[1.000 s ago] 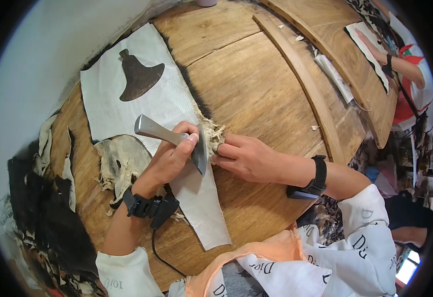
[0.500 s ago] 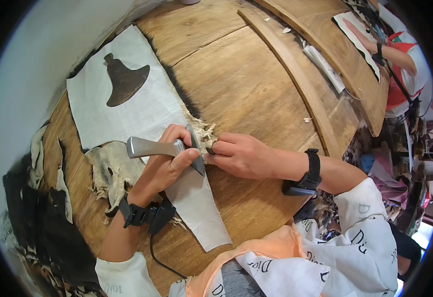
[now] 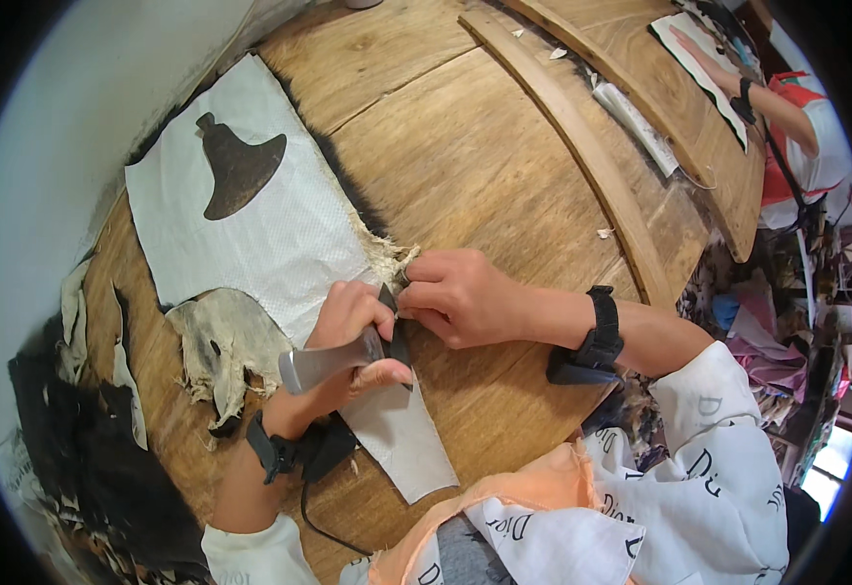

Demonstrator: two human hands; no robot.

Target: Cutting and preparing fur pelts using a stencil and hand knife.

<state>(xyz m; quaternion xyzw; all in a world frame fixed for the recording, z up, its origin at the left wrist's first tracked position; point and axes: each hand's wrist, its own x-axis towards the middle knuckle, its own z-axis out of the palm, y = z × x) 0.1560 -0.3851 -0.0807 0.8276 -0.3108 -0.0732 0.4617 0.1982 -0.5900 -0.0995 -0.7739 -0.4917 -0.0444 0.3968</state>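
Note:
A white woven sheet (image 3: 241,244) lies over a dark-furred hide, whose ragged pale edge (image 3: 379,255) shows along its right side. My left hand (image 3: 346,317) is closed around a knife with a thick silver metal handle (image 3: 321,367). Its dark blade (image 3: 394,336), seen nearly edge-on, stands over the sheet's narrow strip, close to my right fingertips. At the ragged edge my right hand (image 3: 465,295) is closed in a pinch on the hide; the fingers partly hide the grip. A dark half-moon knife (image 3: 241,168) rests flat on the sheet.
Pale hide scraps (image 3: 223,336) and black fur pieces (image 3: 90,444) lie at the left. Long wooden strips (image 3: 582,161) cross the board (image 3: 426,127), with a clear plastic roll (image 3: 636,127) between them. Another person's hand (image 3: 704,63) presses on a white-topped piece at the far right.
My left hand has moved toward me with the knife, and its handle has swung right and down. My right hand has shifted slightly left and away, still pinching the hide edge.

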